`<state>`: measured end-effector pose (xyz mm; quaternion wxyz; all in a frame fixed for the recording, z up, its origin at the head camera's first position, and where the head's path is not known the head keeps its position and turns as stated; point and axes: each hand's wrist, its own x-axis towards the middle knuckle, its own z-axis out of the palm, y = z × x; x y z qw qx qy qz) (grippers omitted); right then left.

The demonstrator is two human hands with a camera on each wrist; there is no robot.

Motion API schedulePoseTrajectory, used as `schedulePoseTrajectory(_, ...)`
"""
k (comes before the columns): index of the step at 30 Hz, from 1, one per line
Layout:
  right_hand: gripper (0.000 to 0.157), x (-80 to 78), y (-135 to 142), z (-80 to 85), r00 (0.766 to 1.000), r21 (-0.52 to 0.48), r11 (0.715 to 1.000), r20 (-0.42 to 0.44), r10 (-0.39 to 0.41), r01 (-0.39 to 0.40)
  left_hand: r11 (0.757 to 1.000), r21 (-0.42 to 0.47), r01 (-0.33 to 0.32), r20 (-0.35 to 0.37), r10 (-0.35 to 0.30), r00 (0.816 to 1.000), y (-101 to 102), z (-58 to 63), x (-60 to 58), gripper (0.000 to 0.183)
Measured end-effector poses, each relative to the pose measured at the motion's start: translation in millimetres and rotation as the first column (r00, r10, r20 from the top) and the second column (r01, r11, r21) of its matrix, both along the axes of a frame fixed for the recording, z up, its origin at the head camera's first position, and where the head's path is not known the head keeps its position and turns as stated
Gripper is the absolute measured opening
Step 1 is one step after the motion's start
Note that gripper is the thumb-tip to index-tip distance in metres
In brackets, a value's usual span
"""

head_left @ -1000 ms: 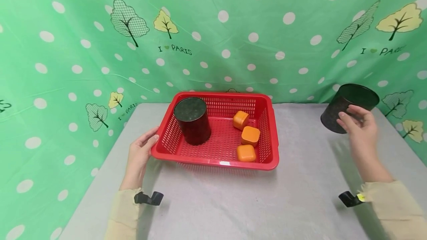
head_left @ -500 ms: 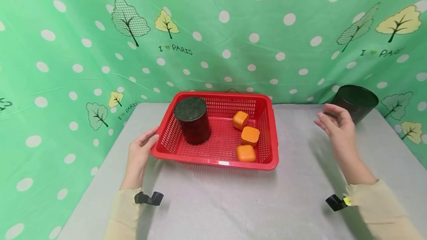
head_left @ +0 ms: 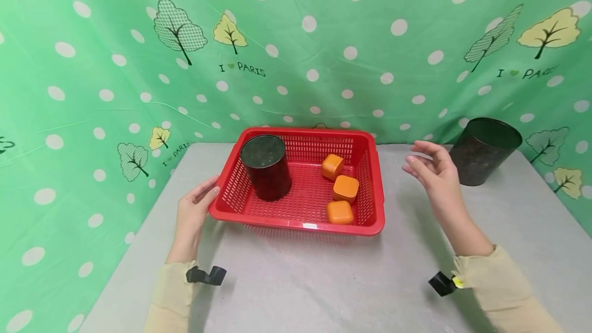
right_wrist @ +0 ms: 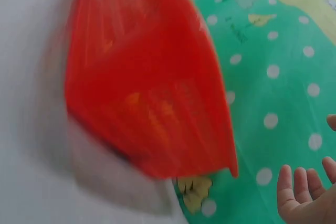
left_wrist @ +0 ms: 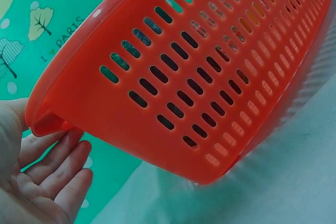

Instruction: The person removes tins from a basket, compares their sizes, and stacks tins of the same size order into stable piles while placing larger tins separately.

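A red plastic basket (head_left: 300, 226) with slotted walls stands on the table, its near edge slightly raised in the head view. My left hand (head_left: 194, 209) grips its left rim, the fingers (left_wrist: 63, 169) tucked beneath in the left wrist view. Inside, a black cylindrical canister (head_left: 268, 171) is upright at the left. Three orange rounded blocks sit along the right side: a far one (head_left: 333, 166), a middle one (head_left: 346, 189) and a near one (head_left: 339, 213). My right hand (head_left: 437, 176) is in the air right of the basket, fingers loosely bent, holding nothing.
A second black canister (head_left: 485, 150), open at the top, stands at the table's back right, just beyond my right hand. Behind the grey table (head_left: 319, 287) hangs a green dotted cloth (head_left: 324, 102), which also runs down the left side.
My right hand has moved left, away from the black canister at the back right, towards the basket. The left hand keeps its grip on the rim; the basket and its contents stay put.
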<state>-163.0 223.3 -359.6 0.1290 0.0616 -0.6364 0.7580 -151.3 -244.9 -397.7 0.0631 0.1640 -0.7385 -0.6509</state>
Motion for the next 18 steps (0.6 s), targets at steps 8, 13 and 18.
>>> schedulePoseTrajectory(8,0.035,9.1,-24.9,12.8,0.995,0.017,0.995,0.028,0.094,-0.094,1.000,-0.009,-0.008,0.020,0.008,1.000,-0.9,-0.5,-0.4,0.048)
schedulePoseTrajectory(13,0.034,12.9,-38.6,16.7,0.991,0.052,0.991,0.060,0.119,-0.122,1.000,-0.011,-0.004,0.014,0.004,1.000,-0.5,0.1,0.1,0.049)
schedulePoseTrajectory(18,0.034,13.8,-51.8,16.4,0.985,0.074,0.985,0.090,0.150,-0.156,1.000,-0.018,-0.010,0.024,0.011,1.000,0.3,0.3,-0.2,0.047)
